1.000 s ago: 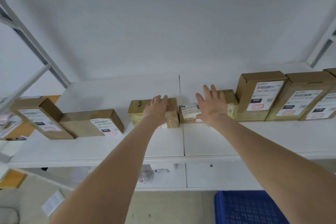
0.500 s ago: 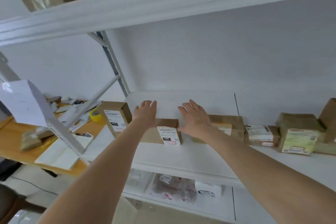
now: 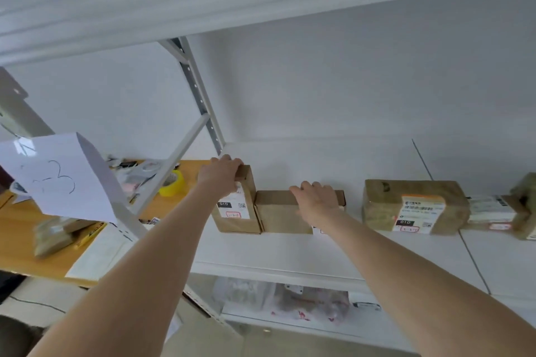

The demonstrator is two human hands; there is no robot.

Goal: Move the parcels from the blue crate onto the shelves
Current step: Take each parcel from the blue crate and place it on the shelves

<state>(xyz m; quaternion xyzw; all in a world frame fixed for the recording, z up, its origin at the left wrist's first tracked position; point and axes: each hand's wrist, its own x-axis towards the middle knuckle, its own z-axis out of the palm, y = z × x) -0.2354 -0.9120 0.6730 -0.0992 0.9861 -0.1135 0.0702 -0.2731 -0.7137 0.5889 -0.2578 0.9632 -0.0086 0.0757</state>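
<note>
On the white middle shelf (image 3: 290,252) an upright cardboard parcel (image 3: 236,211) with a white label stands at the left end. My left hand (image 3: 222,174) grips its top, fingers curled over the far edge. A low brown parcel (image 3: 278,213) sits flush against its right side, and my right hand (image 3: 316,200) holds this one's top with fingers bent over the back edge. The blue crate is out of view.
Further right on the shelf lie a tape-wrapped parcel (image 3: 414,206) and a smaller labelled parcel (image 3: 493,211). Plastic mail bags (image 3: 290,298) fill the shelf below. A shelf beam (image 3: 261,0) runs overhead. Left of the post (image 3: 200,95) are a wooden desk (image 3: 29,240), a tape roll (image 3: 174,182) and a paper sign (image 3: 58,177).
Both hands, open above the parcels half a second ago, have come down and closed on the two leftmost parcels. The upright parcel now touches the low one.
</note>
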